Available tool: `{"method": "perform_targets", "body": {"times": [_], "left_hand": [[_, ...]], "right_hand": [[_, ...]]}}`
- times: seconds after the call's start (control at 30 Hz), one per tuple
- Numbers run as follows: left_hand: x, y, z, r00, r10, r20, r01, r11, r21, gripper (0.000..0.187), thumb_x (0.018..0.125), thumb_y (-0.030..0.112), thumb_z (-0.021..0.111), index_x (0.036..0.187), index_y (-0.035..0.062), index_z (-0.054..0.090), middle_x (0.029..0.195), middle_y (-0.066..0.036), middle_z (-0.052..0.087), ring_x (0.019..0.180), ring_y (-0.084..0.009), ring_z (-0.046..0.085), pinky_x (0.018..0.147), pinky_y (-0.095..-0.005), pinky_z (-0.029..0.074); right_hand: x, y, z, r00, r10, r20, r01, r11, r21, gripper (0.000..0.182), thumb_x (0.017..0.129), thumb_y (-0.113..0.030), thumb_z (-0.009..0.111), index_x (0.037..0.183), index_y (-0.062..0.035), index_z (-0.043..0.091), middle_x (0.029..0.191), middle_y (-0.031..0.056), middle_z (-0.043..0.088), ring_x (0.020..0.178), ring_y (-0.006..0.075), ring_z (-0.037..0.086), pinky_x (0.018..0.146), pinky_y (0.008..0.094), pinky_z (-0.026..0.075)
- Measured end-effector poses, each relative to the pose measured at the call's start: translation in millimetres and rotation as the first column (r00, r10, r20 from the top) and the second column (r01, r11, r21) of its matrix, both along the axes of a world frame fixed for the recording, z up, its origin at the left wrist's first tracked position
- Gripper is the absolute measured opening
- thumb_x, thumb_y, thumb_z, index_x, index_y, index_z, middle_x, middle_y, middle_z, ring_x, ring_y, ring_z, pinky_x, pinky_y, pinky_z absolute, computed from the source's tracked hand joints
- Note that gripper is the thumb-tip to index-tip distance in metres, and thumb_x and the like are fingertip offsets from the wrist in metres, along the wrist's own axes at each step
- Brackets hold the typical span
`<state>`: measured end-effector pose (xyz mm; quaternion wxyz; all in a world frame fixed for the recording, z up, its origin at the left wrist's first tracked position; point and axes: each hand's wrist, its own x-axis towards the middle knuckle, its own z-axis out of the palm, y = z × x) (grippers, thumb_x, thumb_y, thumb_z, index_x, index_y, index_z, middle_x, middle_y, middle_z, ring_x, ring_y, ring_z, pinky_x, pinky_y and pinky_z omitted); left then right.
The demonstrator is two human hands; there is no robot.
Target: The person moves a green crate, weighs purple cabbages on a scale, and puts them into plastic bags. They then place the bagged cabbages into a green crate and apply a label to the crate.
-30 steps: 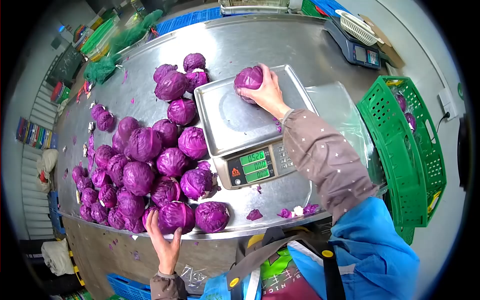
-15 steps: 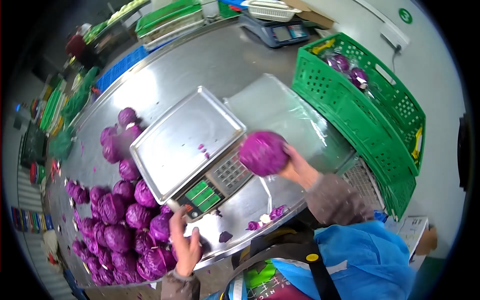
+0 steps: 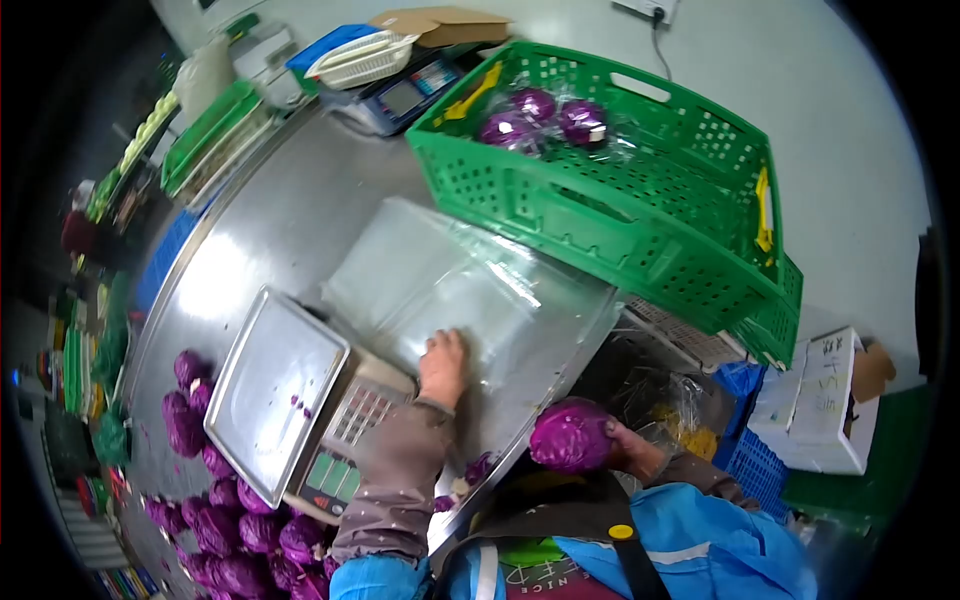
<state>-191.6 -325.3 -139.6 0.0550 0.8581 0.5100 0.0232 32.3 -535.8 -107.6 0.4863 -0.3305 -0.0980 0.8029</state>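
My right hand (image 3: 637, 452) grips a red cabbage (image 3: 571, 436) from its right side, above the near table edge in front of my body. My left hand (image 3: 443, 368) is on the flat stack of clear plastic bags (image 3: 400, 265), fingers curled down against the film. The fingertips are partly hidden, and no bag is lifted visibly. Left of that forearm stands a weighing scale (image 3: 275, 385), with only small purple leaf scraps on its metal pan. More red cabbages (image 3: 240, 535) are heaped on the table at lower left, partly cut off by the view.
A green crate (image 3: 600, 215) holding several wrapped cabbages stands along the back right of the metal table (image 3: 285, 190). A second scale (image 3: 400, 95) carries a white basket (image 3: 360, 60). At right is a white box (image 3: 815, 400). Leaf scraps lie by the near edge.
My left hand has crossed from beside the cabbage heap to the plastic bags. My right hand still holds the cabbage, now nearer my body. The view has turned right.
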Motion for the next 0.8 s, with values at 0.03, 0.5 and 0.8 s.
{"method": "perform_targets", "body": {"times": [0.03, 0.5, 0.8], "left_hand": [[-3.6, 3.1, -2.2, 1.0, 0.029, -0.011, -0.028, 0.999, 0.03, 0.04, 0.067, 0.006, 0.056, 0.105, 0.001, 0.045, 0.095, -0.014, 0.048, 0.086, -0.0308, 0.053, 0.064, -0.0362, 0.05], [1.3, 16.3, 32.2, 0.75, 0.027, 0.661, 0.153, 0.965, -0.213, 0.013, 0.08, 0.011, 0.055, 0.09, 0.0036, 0.06, 0.082, -0.016, 0.061, 0.072, -0.0334, 0.059, 0.062, -0.0369, 0.046], [17.7, -34.5, 105.0, 0.468, 0.149, 0.871, 0.035, 0.982, -0.187, 0.019, 0.08, 0.005, 0.053, 0.096, -0.0005, 0.061, 0.075, -0.008, 0.062, 0.061, -0.0143, 0.057, 0.054, -0.025, 0.045]], "right_hand": [[0.8, 1.7, 1.3, 1.0, -0.023, 0.001, 0.023, 1.0, 0.008, 0.078, 0.071, -0.039, 0.067, 0.13, -0.0056, 0.029, 0.127, 0.0153, 0.04, 0.118, 0.0277, 0.04, 0.099, 0.0449, 0.033], [-27.7, 110.2, 66.4, 0.973, 0.231, 0.015, -0.217, 0.885, 0.412, 0.095, 0.063, -0.039, 0.074, 0.134, -0.0035, 0.021, 0.13, 0.0105, 0.033, 0.121, 0.0195, 0.034, 0.102, 0.0349, 0.027], [-55.0, 144.2, 42.5, 0.539, -0.331, 0.774, -0.222, 0.831, 0.51, 0.077, 0.06, -0.024, 0.076, 0.123, -0.0043, 0.038, 0.113, 0.0117, 0.048, 0.106, 0.0207, 0.048, 0.088, 0.0314, 0.04]]}}
